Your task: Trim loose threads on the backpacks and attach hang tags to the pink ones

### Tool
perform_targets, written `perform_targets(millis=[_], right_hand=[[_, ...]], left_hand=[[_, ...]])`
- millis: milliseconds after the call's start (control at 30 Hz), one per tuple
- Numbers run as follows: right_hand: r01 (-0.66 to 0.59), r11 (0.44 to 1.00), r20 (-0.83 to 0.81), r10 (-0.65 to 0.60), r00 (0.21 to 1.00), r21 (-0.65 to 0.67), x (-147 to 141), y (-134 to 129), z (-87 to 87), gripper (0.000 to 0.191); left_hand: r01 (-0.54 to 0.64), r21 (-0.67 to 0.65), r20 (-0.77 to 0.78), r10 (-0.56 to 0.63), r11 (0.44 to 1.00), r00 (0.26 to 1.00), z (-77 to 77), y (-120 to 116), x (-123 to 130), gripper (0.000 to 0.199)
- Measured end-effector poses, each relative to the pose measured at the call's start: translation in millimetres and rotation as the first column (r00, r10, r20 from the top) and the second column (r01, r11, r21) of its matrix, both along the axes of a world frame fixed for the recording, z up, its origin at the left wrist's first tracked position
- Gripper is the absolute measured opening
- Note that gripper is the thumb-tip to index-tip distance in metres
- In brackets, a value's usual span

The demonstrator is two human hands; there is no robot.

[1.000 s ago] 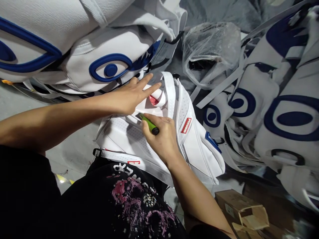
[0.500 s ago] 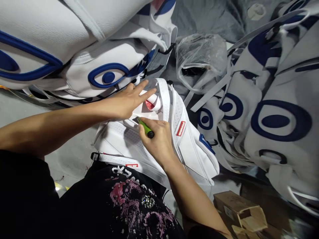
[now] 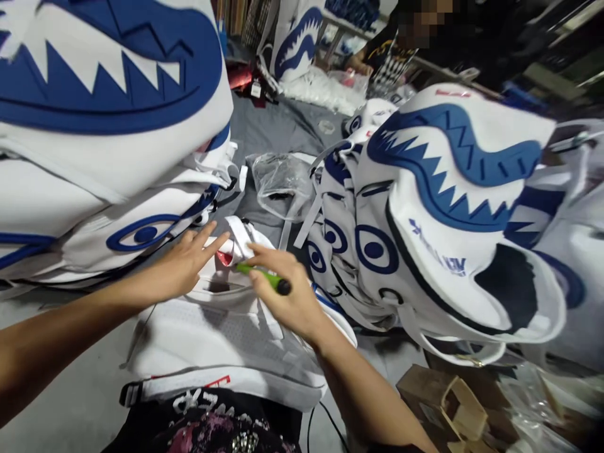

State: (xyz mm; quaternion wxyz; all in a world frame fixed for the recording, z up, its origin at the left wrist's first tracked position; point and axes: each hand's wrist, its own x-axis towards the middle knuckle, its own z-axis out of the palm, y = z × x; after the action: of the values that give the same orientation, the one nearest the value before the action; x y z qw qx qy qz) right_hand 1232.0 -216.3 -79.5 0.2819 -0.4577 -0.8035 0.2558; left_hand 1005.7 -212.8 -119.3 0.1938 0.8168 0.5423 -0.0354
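A white backpack [image 3: 189, 340] lies in front of my body, its straps toward me. My left hand [image 3: 182, 261] rests on its upper part with fingers spread, beside a small red tag [image 3: 224, 258]. In my right hand [image 3: 285, 292] is a green tool [image 3: 264, 275] with a black end, held between thumb and fingers over the bag. The tool's tip is near the white strap [image 3: 240, 236]; whether it touches the fabric I cannot tell.
Stacked white bags [image 3: 94, 163] with blue shark patterns rise at the left. More bags [image 3: 453, 189] stand at the right. A clear plastic bag [image 3: 283, 182] lies beyond my hands. Open cardboard boxes [image 3: 438, 402] are at lower right. A person [image 3: 387, 56] is at the back.
The view has tilted up, showing more of the bags and the background. My right hand and the green tool have lifted from the fabric and turned slightly; my left hand stays spread on the backpack.
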Motion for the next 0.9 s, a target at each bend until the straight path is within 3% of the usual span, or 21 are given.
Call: perform_targets(millis=[67,100,167,233,300,433,567,733,833,900], right_hand=[[0.158,0.979,0.094,-0.170,0.981,0.130,20.5,37.5,-4.3,0.027],[0.216,0.964,0.236,-0.248,0.940,0.154,28.2,60.4,-11.6,0.034],[0.268,0.959,0.638,-0.265,0.723,0.095,37.2,110.5,-31.5,0.041],[0.268,0.958,0.720,-0.260,0.643,0.106,37.9,160.4,-50.7,0.045],[0.256,0.954,0.723,-0.289,0.628,0.158,33.5,203.6,-62.7,0.058],[0.304,0.915,0.696,-0.401,0.595,0.267,24.4,260.6,-64.9,0.064],[0.315,0.899,0.690,-0.437,0.577,0.306,24.0,277.9,-63.9,0.052],[0.271,0.907,0.695,-0.422,0.583,0.323,30.3,261.1,-74.6,0.045],[0.279,0.900,0.663,-0.436,0.608,0.336,31.1,263.5,-67.3,0.047],[0.288,0.894,0.619,-0.445,0.647,0.343,26.0,269.9,-53.0,0.039]], left_hand=[[-0.020,-0.006,0.004,0.020,1.000,1.000,0.0,-0.8,2.3,0.097],[-0.033,-0.016,0.001,0.033,0.999,0.999,0.0,-0.9,3.8,0.097],[-0.054,-0.047,-0.014,0.053,0.997,0.998,-0.6,-0.1,6.7,0.099],[-0.073,-0.076,-0.037,0.070,0.994,0.997,-2.3,1.4,9.0,0.102],[-0.092,-0.096,-0.058,0.087,0.991,0.995,-5.8,3.1,10.0,0.107],[-0.127,-0.080,-0.041,0.124,0.989,0.991,-17.9,8.9,9.4,0.113],[-0.103,-0.061,0.006,0.104,0.993,0.995,-31.5,18.9,6.8,0.110],[-0.114,-0.048,0.071,0.117,0.992,0.991,-45.5,25.5,4.4,0.081],[-0.112,-0.047,0.064,0.115,0.993,0.991,-45.5,28.3,5.1,0.086],[-0.110,-0.097,0.013,0.112,0.989,0.994,-38.6,28.9,7.1,0.101]])
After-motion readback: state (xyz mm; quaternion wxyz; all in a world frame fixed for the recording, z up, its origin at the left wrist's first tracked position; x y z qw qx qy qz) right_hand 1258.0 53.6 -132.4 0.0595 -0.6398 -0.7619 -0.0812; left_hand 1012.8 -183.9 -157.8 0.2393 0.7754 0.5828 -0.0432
